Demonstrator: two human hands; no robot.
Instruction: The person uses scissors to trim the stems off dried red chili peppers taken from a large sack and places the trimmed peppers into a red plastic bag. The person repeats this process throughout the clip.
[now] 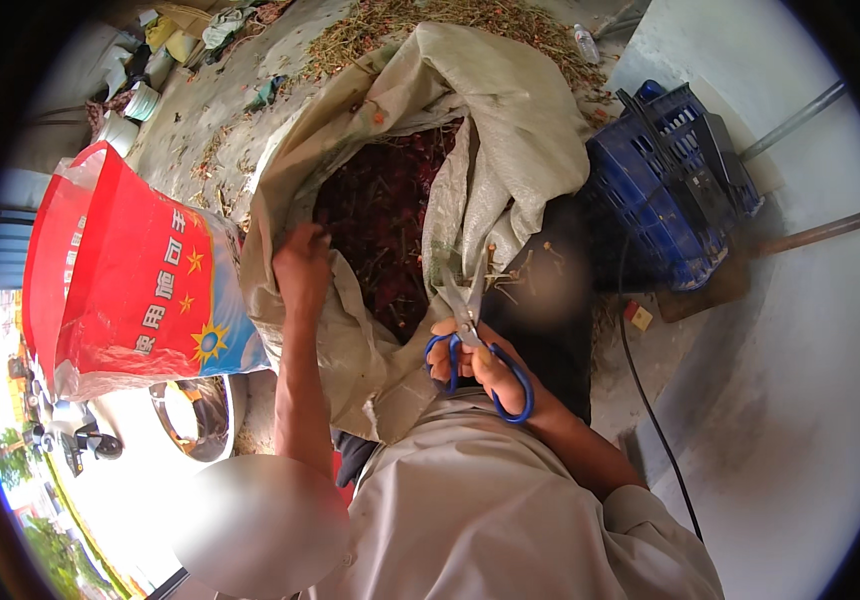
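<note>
Scissors (466,324), blades parted, sat clutched in the right hand (496,370), while the left hand (302,264), grip unclear, was at the sack's (515,90) mouth!

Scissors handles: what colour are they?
The scissors handles are blue, showing best in the head view.

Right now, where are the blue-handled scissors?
In the head view, the blue-handled scissors are just right of centre, in the person's right hand, blades upward, by the lower right of the pale woven sack's mouth.
</note>
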